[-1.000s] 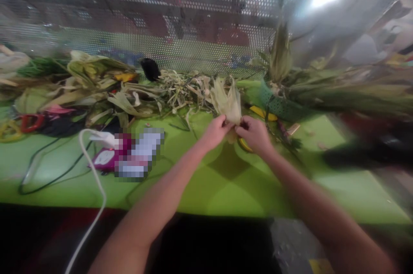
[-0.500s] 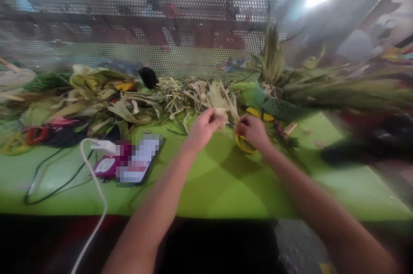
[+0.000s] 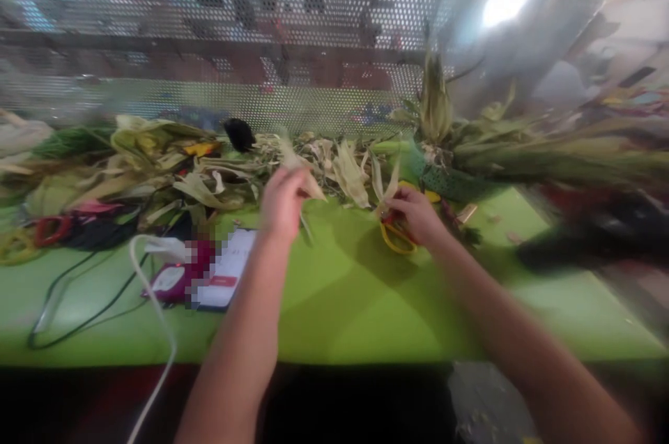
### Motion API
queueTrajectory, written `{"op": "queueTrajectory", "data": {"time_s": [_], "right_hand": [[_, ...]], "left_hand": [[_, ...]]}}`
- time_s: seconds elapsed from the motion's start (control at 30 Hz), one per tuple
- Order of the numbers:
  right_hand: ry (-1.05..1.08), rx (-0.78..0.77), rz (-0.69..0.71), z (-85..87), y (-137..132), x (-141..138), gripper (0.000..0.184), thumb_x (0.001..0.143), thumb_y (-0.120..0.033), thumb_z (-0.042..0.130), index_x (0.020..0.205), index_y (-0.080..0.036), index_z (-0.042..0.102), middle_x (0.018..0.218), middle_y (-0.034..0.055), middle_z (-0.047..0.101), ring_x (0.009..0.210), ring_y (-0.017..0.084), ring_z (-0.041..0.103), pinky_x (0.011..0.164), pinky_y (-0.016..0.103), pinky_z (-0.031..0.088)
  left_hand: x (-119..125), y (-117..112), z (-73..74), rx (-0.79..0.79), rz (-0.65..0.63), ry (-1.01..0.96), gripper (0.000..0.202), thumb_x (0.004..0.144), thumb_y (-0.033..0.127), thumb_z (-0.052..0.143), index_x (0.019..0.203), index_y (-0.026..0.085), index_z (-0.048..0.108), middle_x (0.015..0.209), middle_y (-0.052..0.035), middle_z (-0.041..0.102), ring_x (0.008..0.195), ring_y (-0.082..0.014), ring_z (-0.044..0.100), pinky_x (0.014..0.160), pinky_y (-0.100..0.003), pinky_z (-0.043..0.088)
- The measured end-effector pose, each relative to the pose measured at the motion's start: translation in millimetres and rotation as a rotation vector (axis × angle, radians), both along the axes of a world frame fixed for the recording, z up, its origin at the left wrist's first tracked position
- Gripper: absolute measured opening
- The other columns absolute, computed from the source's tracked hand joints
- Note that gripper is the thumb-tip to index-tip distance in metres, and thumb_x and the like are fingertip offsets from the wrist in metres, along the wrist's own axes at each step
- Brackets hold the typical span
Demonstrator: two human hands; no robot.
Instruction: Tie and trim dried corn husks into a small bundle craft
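Note:
My left hand (image 3: 285, 201) is closed on a pale piece of corn husk, whose pointed end (image 3: 314, 187) sticks out to the right of the fingers. Farther right, my right hand (image 3: 414, 212) pinches the base of a small split husk (image 3: 387, 185) with its tips pointing up. Just below that hand lies a yellow scissors handle (image 3: 400, 243), its blades hidden. Between the hands, another cream-coloured husk (image 3: 351, 175) rests at the edge of the pile of dry husk scraps (image 3: 269, 155).
At left are a phone (image 3: 230, 270), a maroon power block (image 3: 170, 280) with cables, and red-handled scissors (image 3: 52, 229). Leafy husks (image 3: 157, 134) heap behind them. A green basket (image 3: 444, 179) with husks stands at right. Perforated metal panel (image 3: 313, 47) backs the green table (image 3: 339, 304).
My left hand has moved left, away from my right hand, carrying a piece of husk. My right hand stays near the same spot, still pinching its husk.

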State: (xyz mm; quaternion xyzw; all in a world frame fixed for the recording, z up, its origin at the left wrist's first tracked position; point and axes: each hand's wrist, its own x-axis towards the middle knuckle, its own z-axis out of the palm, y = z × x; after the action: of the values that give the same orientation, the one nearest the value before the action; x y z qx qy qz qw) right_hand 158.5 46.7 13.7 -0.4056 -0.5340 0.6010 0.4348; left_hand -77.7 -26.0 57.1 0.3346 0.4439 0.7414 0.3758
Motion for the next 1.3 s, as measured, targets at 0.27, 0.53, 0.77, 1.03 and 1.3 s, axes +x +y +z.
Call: {"op": "queueTrajectory", "data": {"time_s": [0.27,0.53,0.77,1.03,1.3], "right_hand": [[0.049,0.059,0.126,9.3,-18,-6,0.022,0.066,-0.029,0.078,0.081,-0.018,0.065,0.068,-0.0022,0.063,0.057,0.009,0.057,0.057,0.022,0.047],[-0.069,0.113,0.139,7.5,-26,-17,0.033,0.062,-0.037,0.082,0.082,-0.016,0.067,0.071,0.0003,0.064,0.059,0.011,0.054,0.056,0.024,0.046],[-0.182,0.205,0.096,3.0,-23,-14,0.031,0.066,-0.041,0.077,0.08,-0.016,0.068,0.073,0.0025,0.067,0.063,0.014,0.058,0.06,0.028,0.049],[-0.327,0.333,0.09,1.0,-23,-13,0.026,0.071,-0.038,0.072,0.083,-0.015,0.07,0.073,0.0029,0.067,0.065,0.017,0.058,0.06,0.028,0.046],[-0.456,0.42,0.051,-4.6,-22,-12,0.022,0.076,-0.035,0.065,0.083,-0.016,0.07,0.073,0.0028,0.066,0.067,0.017,0.058,0.061,0.027,0.044]], "left_hand": [[50,12,-45.0,-0.121,-0.371,0.308,0.022,0.074,0.025,0.068,0.095,0.016,0.067,0.095,-0.0062,0.07,0.087,-0.016,0.062,0.082,-0.031,0.049],[58,12,-49.8,-0.128,-0.347,0.316,0.023,0.068,0.024,0.076,0.084,0.014,0.063,0.08,-0.0027,0.065,0.074,-0.0121,0.059,0.077,-0.028,0.049],[56,11,-48.4,-0.186,-0.425,0.297,0.024,0.072,0.033,0.073,0.083,0.013,0.064,0.077,-0.0023,0.064,0.071,-0.0121,0.059,0.072,-0.028,0.05],[55,13,-52.3,-0.197,-0.42,0.4,0.024,0.073,0.034,0.072,0.082,0.014,0.063,0.077,-0.0019,0.064,0.071,-0.0125,0.058,0.072,-0.028,0.047],[57,8,-44.6,-0.194,-0.357,0.571,0.016,0.079,0.03,0.067,0.079,0.015,0.061,0.076,-0.0024,0.063,0.071,-0.0135,0.055,0.072,-0.028,0.043]]}}
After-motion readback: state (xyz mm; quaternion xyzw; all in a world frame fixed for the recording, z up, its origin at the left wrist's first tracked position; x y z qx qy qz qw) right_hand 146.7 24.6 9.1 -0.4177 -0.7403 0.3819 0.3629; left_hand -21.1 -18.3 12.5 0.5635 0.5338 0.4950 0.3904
